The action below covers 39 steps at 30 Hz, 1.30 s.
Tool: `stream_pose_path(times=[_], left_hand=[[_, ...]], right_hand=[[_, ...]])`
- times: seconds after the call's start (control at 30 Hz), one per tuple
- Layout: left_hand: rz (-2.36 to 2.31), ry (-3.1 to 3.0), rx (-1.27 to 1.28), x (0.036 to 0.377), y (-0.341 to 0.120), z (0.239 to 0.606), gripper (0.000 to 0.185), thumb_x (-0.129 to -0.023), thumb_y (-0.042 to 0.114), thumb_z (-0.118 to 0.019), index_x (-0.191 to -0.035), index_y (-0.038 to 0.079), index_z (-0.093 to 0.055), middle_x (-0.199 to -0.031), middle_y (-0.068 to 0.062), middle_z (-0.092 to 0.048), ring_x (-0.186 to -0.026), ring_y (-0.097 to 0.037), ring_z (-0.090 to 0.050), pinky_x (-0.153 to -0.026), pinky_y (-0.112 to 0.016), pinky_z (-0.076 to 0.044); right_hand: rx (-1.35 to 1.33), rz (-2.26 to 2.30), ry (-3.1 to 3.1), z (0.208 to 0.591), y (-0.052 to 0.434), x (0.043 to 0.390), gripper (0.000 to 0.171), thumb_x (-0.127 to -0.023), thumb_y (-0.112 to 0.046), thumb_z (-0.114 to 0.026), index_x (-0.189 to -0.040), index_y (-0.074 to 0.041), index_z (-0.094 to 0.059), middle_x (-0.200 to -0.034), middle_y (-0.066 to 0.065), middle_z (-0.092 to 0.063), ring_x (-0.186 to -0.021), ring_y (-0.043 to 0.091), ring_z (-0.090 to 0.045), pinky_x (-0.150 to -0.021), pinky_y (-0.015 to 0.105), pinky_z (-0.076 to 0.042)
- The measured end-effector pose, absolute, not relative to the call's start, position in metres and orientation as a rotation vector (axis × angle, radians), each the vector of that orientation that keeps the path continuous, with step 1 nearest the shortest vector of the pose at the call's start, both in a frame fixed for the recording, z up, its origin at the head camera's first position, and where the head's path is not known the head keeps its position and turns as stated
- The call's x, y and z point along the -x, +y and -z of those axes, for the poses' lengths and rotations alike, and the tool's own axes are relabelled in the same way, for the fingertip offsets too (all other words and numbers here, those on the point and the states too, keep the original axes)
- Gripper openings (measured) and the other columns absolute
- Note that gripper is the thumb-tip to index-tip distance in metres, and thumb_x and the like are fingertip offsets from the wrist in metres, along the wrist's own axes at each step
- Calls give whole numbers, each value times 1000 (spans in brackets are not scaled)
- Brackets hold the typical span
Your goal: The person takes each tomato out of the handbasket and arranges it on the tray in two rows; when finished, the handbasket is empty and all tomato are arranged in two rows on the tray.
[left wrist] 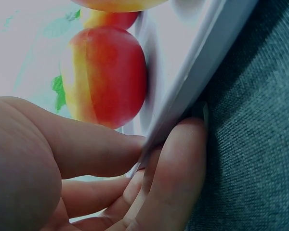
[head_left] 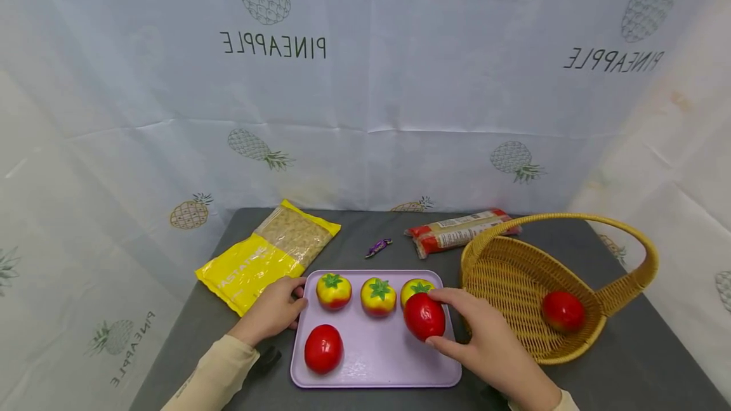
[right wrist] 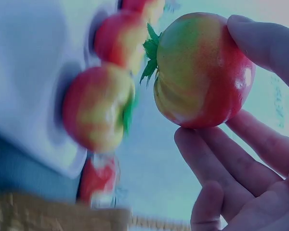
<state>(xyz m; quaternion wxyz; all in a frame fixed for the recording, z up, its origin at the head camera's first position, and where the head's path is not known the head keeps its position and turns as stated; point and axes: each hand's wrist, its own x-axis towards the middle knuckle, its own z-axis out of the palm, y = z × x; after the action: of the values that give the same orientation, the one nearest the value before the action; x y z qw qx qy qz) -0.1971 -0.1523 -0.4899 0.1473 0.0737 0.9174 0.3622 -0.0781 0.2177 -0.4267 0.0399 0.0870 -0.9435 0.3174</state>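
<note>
A lilac tray (head_left: 374, 360) lies on the dark table, its left rim pinched between the thumb and fingers of my left hand (head_left: 276, 311). In the left wrist view, the thumb is on the rim's upper side and fingers are beneath it. My right hand (head_left: 493, 341) holds a red-and-yellow tomato (right wrist: 202, 72) with a green leafy top above the tray's right side. Behind it, a yellow-topped tomato (head_left: 414, 285) is partly hidden. Two more, a left tomato (head_left: 334, 292) and a middle tomato (head_left: 378, 297), sit along the far side. A red tomato (head_left: 323, 349) rests at the near left corner.
Right of the tray, a tilted wicker basket (head_left: 502, 278) with a tall handle contains another red tomato (head_left: 563, 311). Behind are a yellow pasta bag (head_left: 263, 265), a small purple-wrapped candy (head_left: 379, 247) and a red-ended packet (head_left: 457, 231). A pineapple-print cloth (head_left: 365, 81) hangs at the back.
</note>
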Motion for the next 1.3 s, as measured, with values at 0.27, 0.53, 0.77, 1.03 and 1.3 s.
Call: stream_pose_path(times=[0.27, 0.53, 0.77, 1.03, 1.3], left_hand=[[-1043, 2640, -212, 197, -153, 490, 52, -92, 13, -71, -141, 4, -56, -95, -5, -59, -62, -16, -58, -54, -24, -57], [-1044, 2638, -210, 197, -151, 489, 52, -92, 14, -71, -141, 4, -56, -95, -4, -58, -62, -16, -59, -54, -23, -57], [-1037, 2644, -203, 197, -152, 489, 52, -92, 13, -71, -141, 4, -56, -96, -5, -58, -64, -16, -58, -54, -23, -57], [-1044, 2636, -200, 196, -152, 488, 52, -92, 13, -71, -141, 4, -56, -96, -5, -59, -66, -15, -59, -55, -23, -57], [-1053, 2628, -199, 196, -151, 487, 52, -92, 12, -71, -141, 4, -55, -96, -5, -59, -66, -16, -59, -55, -24, -57]], right_hand=[[-449, -1138, -2897, 442, 190, 86, 65, -74, -49, -87, -131, -41, -57, -128, -24, -58, -113, 5, -61, -87, 33, -61], [-543, -1169, -2954, 458, 177, 88, 62, -77, -55, -82, -131, -42, -55, -131, -22, -59, -112, 6, -60, -87, 35, -61], [-504, -1292, -3045, 467, 171, 87, 63, -77, -53, -83, -132, -44, -54, -134, -17, -59, -112, 9, -60, -88, 33, -60], [-566, -1313, -3037, 476, 167, 89, 61, -78, -51, -82, -132, -42, -55, -132, -18, -60, -112, 8, -60, -91, 34, -60], [-597, -1298, -3035, 481, 165, 90, 61, -78, -45, -84, -132, -42, -55, -132, -18, -60, -113, 7, -59, -94, 35, -59]])
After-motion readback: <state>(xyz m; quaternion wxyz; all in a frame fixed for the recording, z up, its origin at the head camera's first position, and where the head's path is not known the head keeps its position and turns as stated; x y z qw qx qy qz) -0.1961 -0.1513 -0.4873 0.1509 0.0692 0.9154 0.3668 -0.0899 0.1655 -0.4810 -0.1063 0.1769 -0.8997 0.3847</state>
